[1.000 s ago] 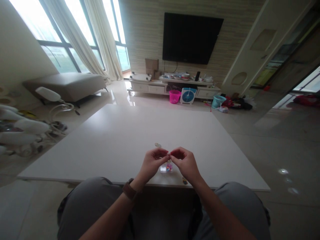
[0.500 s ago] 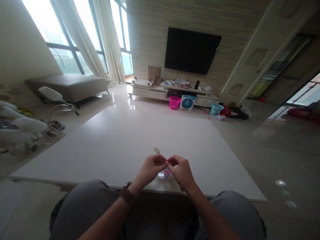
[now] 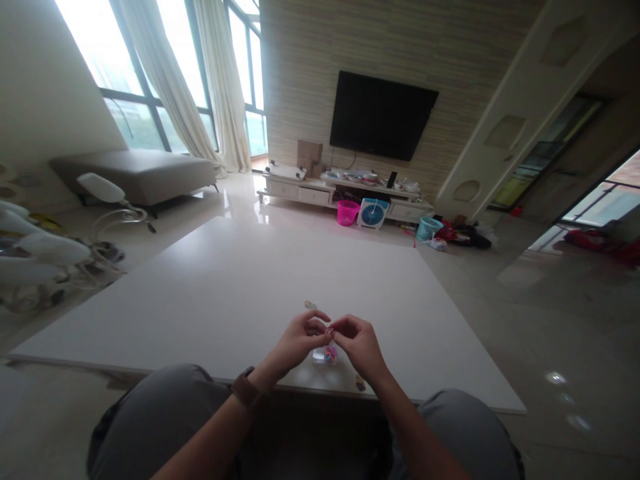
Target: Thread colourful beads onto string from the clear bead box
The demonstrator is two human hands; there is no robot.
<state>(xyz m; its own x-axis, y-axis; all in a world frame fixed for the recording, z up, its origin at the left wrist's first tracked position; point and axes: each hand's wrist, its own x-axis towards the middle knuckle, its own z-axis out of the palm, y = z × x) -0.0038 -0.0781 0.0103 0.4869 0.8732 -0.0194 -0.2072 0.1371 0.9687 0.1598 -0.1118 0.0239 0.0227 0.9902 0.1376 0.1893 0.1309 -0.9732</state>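
What the fingers work on is hard to make out: a tiny pale piece (image 3: 329, 331), mostly covered by the fingertips, its shape too small and blurred to tell. It sits right where the two hands meet, above the table (image 3: 240, 287). The right hand (image 3: 356, 339) has thumb and forefinger pinched together on it. The left hand (image 3: 301, 337) is loosely curled, forefinger lifted away from the thumb, its tips up against the piece; whether it also grips cannot be told. Just below the fingertips is a clear box (image 3: 319, 357), its far side partly hidden by the hands, with coloured bits (image 3: 330, 354) too small to tell apart. Beyond the left hand lies a small roundish thing (image 3: 310, 305), unclear. A little dark and yellow thing (image 3: 360, 383) lies by the right wrist, near the table's edge. Both forearms are cut off below
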